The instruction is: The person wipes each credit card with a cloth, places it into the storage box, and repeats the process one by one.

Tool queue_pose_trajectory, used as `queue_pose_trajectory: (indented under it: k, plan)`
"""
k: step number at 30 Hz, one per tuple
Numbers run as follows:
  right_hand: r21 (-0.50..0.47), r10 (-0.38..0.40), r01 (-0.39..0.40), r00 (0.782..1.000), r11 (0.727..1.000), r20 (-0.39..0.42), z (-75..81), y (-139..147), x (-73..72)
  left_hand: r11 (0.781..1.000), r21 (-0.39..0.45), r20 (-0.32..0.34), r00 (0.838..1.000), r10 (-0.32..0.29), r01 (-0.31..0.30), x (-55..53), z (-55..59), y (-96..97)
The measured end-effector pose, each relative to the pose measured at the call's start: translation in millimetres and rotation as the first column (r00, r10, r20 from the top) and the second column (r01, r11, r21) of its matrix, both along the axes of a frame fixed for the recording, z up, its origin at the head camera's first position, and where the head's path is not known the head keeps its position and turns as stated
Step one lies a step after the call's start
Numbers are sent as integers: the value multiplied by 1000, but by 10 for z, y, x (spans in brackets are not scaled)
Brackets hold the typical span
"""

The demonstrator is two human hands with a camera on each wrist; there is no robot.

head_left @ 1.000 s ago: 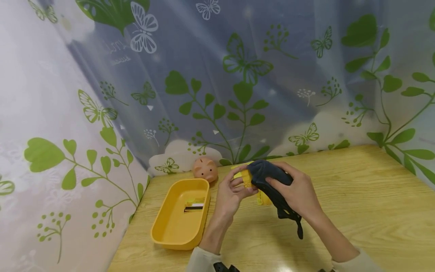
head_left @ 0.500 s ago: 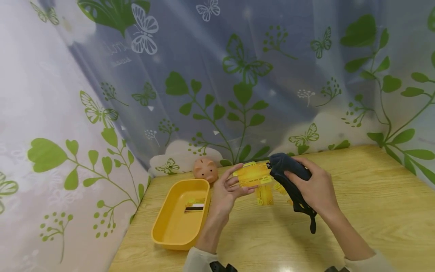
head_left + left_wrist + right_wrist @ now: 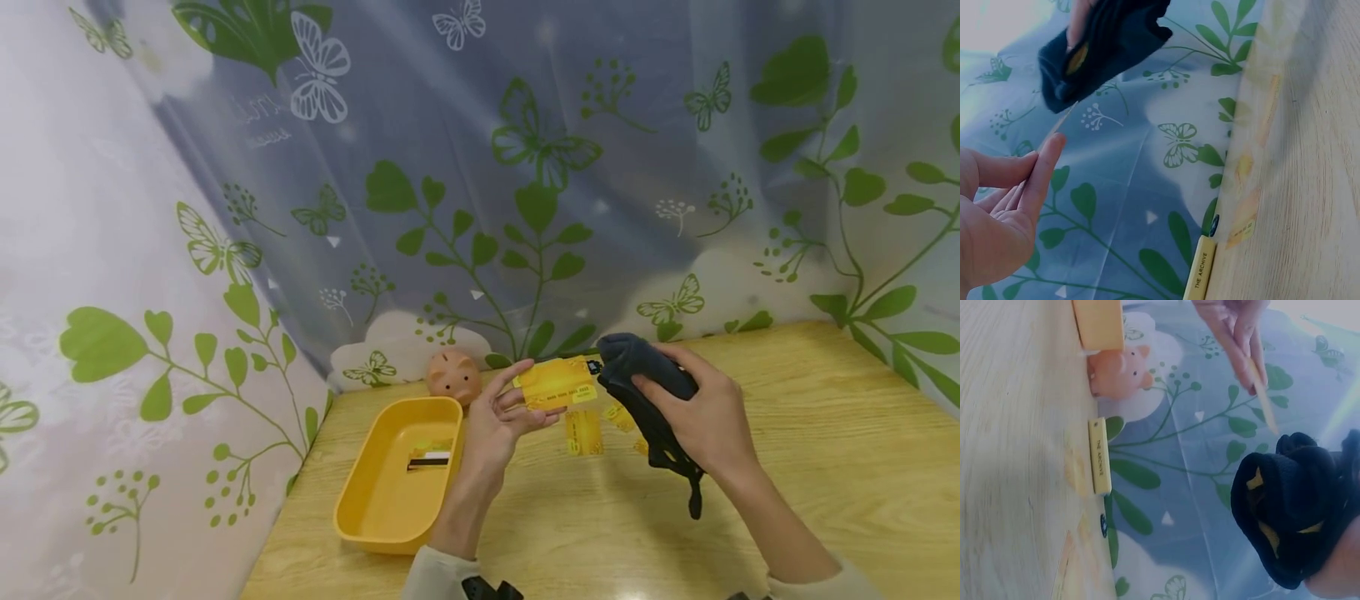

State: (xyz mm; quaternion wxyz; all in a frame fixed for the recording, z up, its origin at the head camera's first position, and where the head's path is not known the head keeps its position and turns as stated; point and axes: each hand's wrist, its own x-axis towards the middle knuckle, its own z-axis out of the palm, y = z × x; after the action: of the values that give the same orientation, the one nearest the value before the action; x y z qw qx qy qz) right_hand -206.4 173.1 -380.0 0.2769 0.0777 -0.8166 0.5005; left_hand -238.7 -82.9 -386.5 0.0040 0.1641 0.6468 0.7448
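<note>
My left hand (image 3: 501, 417) pinches a yellow card (image 3: 558, 385) by its left end and holds it above the wooden table (image 3: 825, 433). The card's right end is just beside the mouth of a dark navy fabric pouch (image 3: 637, 375), which my right hand (image 3: 705, 417) grips from above. The pouch's strap hangs down toward the table. In the left wrist view, the card's thin edge (image 3: 1063, 119) sits between my fingers (image 3: 1035, 175) and the pouch (image 3: 1097, 44). The right wrist view shows yellow bits inside the pouch (image 3: 1297, 512).
Two more yellow cards (image 3: 583, 432) lie on the table under the hands. At the left, a yellow tray (image 3: 367, 508) holds one card (image 3: 429, 457). A pink piggy bank (image 3: 453, 375) stands behind it. A slim yellow box (image 3: 1099, 456) lies against the leaf-print curtain.
The yellow card has come out of the pouch in my left hand. My right hand has moved right with the pouch, uncovering the cards on the table.
</note>
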Motion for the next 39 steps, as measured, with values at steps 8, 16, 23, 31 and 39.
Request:
queue_pose_trajectory:
  k: [8,16,23,31,39]
  plan:
    - [9,122,-122,989,993,-79,46,-233,56,1000,-13,-4,1000,-14,14,-18,-34,48]
    - [-29,229,-231,972,973,-54,2,-504,57,995,-93,-2,1000,31,-31,-12,-38,125]
    - [-41,229,-231,973,972,-36,-61,-611,53,989,-141,12,998,55,-52,-3,-24,163]
    - [-35,171,-173,984,984,-51,-78,-560,28,996,-86,20,1000,21,-19,-23,-32,145]
    - [-24,126,-128,991,992,-51,-76,-474,8,999,-52,-1,1000,-2,2,-16,-46,117]
